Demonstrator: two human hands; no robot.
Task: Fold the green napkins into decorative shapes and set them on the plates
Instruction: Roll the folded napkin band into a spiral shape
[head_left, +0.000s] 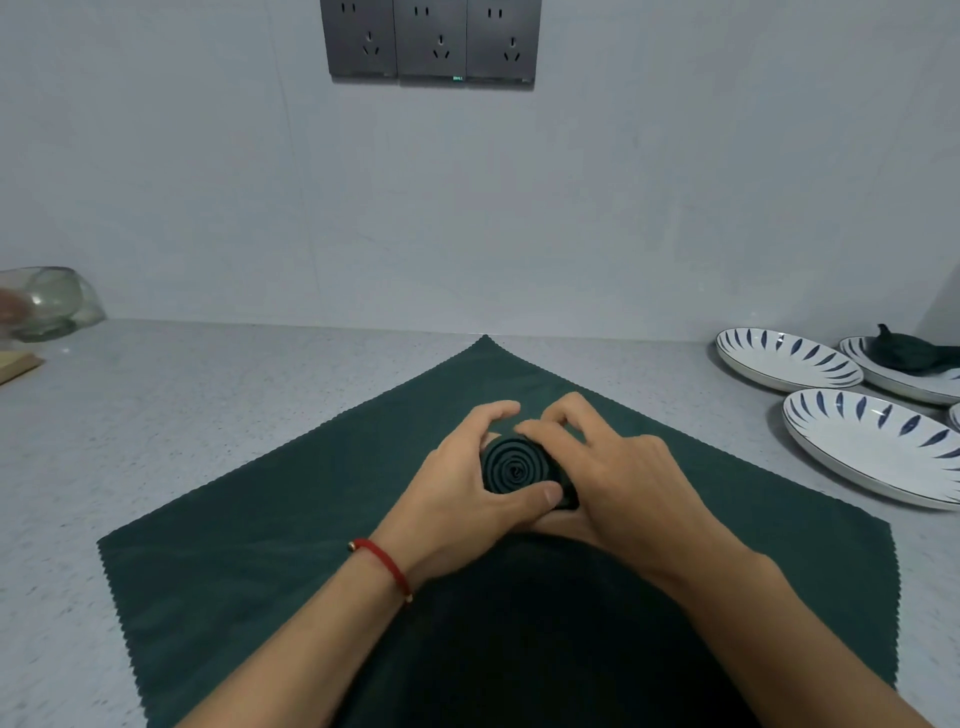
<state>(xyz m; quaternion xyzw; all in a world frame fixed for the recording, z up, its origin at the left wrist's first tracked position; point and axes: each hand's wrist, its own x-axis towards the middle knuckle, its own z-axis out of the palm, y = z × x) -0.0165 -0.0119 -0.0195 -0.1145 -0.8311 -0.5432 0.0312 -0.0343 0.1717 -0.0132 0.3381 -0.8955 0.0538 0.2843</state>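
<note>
While both hands curl round it, a rolled napkin stands on end at the middle of the scene, its spiral of dark green layers facing up. The left hand cups the roll from nine o'clock, fingers arched over the far side and the thumb pressed across the near edge at about six o'clock. The right hand wraps it from three o'clock, its fingers bent and their tips pinching the roll's far rim close to the left fingertips. A red bracelet circles the left wrist.

Under the hands a flat napkin lies spread on the counter as a diamond, one zigzag-cut corner pointing to twelve o'clock by the wall.

At two to three o'clock, well apart from the hands, white plates with blue leaf marks sit near each other on the counter: a far plate, a near plate at three o'clock, and beyond them a back plate that carries a folded napkin, dark green and partly cut off by the picture's edge.

At nine to ten o'clock, against the wall, a glass jar appears blurred, with a wooden board just beside it. High on the wall at twelve o'clock hang three grey sockets.
</note>
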